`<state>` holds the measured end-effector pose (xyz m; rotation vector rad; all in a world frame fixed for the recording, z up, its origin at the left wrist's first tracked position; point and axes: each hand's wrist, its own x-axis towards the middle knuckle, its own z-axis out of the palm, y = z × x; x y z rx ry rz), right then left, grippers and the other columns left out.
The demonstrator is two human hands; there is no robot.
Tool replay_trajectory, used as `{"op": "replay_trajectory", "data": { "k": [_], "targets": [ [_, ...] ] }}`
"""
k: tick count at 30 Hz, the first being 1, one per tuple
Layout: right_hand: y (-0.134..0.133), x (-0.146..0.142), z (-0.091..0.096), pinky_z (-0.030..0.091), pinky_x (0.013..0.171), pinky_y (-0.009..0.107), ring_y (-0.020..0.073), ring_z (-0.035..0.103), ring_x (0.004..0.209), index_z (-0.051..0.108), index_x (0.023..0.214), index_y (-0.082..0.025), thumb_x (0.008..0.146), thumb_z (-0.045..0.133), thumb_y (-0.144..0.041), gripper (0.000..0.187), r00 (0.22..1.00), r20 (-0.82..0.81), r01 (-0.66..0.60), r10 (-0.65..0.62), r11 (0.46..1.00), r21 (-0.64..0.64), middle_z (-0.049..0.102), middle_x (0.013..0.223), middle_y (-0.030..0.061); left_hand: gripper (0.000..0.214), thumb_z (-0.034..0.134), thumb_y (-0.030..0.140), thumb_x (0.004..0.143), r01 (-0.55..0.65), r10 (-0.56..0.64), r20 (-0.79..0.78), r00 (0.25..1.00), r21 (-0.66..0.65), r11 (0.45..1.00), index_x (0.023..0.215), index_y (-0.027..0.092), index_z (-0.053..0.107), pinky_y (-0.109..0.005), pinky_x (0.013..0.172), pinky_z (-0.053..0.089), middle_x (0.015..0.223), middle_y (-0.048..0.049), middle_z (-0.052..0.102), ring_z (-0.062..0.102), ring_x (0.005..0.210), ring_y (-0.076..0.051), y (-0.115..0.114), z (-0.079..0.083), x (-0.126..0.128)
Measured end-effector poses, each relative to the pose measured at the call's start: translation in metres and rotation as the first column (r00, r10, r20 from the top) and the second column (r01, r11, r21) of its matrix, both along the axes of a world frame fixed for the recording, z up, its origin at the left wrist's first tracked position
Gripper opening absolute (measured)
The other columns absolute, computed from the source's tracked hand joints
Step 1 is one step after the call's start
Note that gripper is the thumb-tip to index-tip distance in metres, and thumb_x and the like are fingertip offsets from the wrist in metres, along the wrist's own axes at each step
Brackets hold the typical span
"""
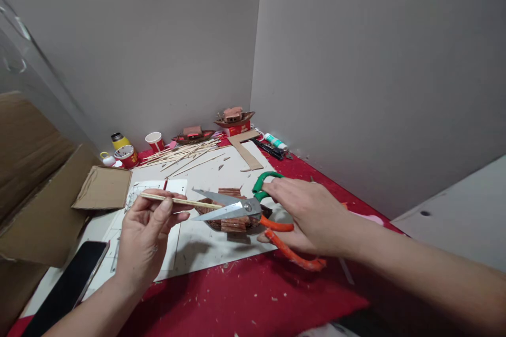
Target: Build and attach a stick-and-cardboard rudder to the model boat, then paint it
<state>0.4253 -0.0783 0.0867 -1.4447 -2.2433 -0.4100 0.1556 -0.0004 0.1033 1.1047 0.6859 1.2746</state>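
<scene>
My left hand (pixel 148 226) pinches a thin wooden stick (pixel 177 200) between thumb and fingers. The stick runs to the right, its far end lying between the parted blades of a pair of scissors (pixel 231 209). Those scissors have one green and one orange wrapped handle, and my right hand (pixel 302 210) grips them by the handles. Below the blades, a small brown wooden model boat (pixel 233 225) rests on the white board (pixel 201 242); the scissors and stick partly cover it.
Loose wooden sticks (pixel 182 155) lie behind, near two more model boats (pixel 193 134), a paper cup (pixel 155 142) and a glue tube (pixel 275 141). An L-shaped cardboard piece (pixel 247 152) lies at the back. On the left are a phone (pixel 67 284), a cardboard box (pixel 43 216) and drawn sheets (pixel 114 237).
</scene>
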Motion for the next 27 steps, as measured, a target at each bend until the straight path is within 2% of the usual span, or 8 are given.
{"op": "replay_trajectory", "data": {
  "k": [14, 18, 27],
  "targets": [
    [-0.0004, -0.0018, 0.0016, 0.044, 0.062, 0.034, 0.0249, 0.058, 0.072, 0.06, 0.093, -0.012, 0.086, 0.053, -0.058, 0.047, 0.999, 0.05, 0.011, -0.014, 0.998, 0.058, 0.065, 0.086, 0.0142, 0.014, 0.081, 0.023, 0.073, -0.018, 0.018, -0.007, 1.0, 0.007, 1.0, 0.08, 0.018, 0.07, -0.021, 0.064, 0.062, 0.08, -0.0013, 0.073, 0.072, 0.074, -0.014, -0.0009, -0.0025, 0.0003],
    [0.0001, -0.0008, 0.0014, 0.045, 0.062, 0.035, 0.0252, 0.057, 0.07, 0.061, 0.093, -0.01, 0.085, 0.052, -0.064, 0.055, 0.998, 0.069, 0.004, -0.01, 0.997, 0.078, 0.063, 0.08, 0.0123, 0.015, 0.082, 0.023, 0.072, -0.031, 0.031, -0.002, 1.0, 0.008, 1.0, 0.079, 0.018, 0.07, -0.022, 0.063, 0.062, 0.078, -0.0007, 0.073, 0.072, 0.074, -0.015, -0.0006, -0.0022, 0.0016],
    [0.0006, -0.0007, 0.0013, 0.043, 0.064, 0.034, 0.0245, 0.057, 0.069, 0.063, 0.094, -0.008, 0.087, 0.05, -0.061, 0.055, 0.992, 0.122, 0.005, -0.022, 0.99, 0.142, 0.064, 0.079, 0.0129, 0.014, 0.082, 0.022, 0.072, -0.029, 0.029, -0.001, 1.0, 0.003, 1.0, 0.077, 0.018, 0.07, -0.022, 0.063, 0.062, 0.077, 0.0002, 0.073, 0.073, 0.072, -0.016, -0.0022, -0.0014, 0.0039]
  ]
}}
